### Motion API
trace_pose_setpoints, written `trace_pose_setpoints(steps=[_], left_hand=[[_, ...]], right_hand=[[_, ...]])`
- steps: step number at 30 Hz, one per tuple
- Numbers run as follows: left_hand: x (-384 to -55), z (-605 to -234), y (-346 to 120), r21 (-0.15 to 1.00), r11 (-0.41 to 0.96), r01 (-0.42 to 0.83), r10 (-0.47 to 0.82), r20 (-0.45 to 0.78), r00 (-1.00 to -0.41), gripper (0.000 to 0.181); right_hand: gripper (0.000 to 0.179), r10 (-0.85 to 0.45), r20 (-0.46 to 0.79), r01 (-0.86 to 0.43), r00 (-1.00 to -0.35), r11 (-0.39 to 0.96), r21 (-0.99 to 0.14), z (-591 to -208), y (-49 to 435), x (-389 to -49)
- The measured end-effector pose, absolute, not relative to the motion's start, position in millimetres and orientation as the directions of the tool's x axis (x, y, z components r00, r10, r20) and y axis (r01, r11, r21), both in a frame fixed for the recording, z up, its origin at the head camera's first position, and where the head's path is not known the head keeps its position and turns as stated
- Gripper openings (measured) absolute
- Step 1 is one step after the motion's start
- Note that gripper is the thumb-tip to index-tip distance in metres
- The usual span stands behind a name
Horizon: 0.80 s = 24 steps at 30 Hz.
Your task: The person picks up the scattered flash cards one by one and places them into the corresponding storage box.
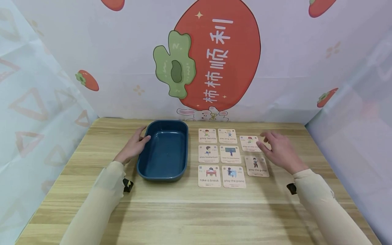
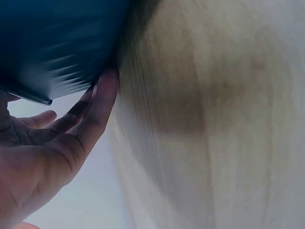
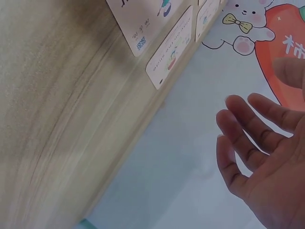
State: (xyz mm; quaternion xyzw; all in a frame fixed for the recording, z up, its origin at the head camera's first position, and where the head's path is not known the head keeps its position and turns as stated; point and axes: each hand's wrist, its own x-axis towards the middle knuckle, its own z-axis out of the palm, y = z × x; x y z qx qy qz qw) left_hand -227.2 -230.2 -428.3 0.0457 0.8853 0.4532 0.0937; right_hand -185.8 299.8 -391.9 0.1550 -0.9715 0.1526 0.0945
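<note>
At the left side of a dark blue plastic tray (image 1: 162,177), my left hand (image 1: 133,145) grips the wall, thumb over the rim. In the left wrist view its fingers (image 2: 97,107) lie along the tray's ribbed outer side (image 2: 66,71). My right hand (image 1: 280,149) hovers with loosely bent fingers at the right edge of the "play on the slide" card (image 1: 248,143); its thumb tip overlaps that card in the head view. From the right wrist, the hand (image 3: 271,157) shows spread fingers and nothing in them. Just below lies the "play the guitar" card (image 1: 256,166).
Left of those two cards lie several more picture cards in two columns, among them "play tennis" (image 1: 207,135), "play basketball" (image 1: 208,154) and "play the piano" (image 1: 234,177). All rest face up on the wooden table (image 1: 183,217). A printed cloth backdrop (image 1: 122,41) stands behind the table.
</note>
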Motion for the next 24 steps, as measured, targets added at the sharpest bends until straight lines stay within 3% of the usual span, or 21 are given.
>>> trace_pose_setpoints(steps=[17, 24], left_hand=[[-225, -428, -229, 0.831, 0.555, 0.042, 0.215, -0.094, -0.972, 0.061], [-222, -428, -229, 0.834, 0.55, 0.052, 0.225, -0.088, -0.97, 0.061]], right_hand=[[0.046, -0.258, 0.04, -0.256, -0.965, 0.909, -0.327, -407, 306, -181], [0.057, -0.27, -0.044, -0.241, -0.962, 0.912, -0.332, -416, 313, -180]])
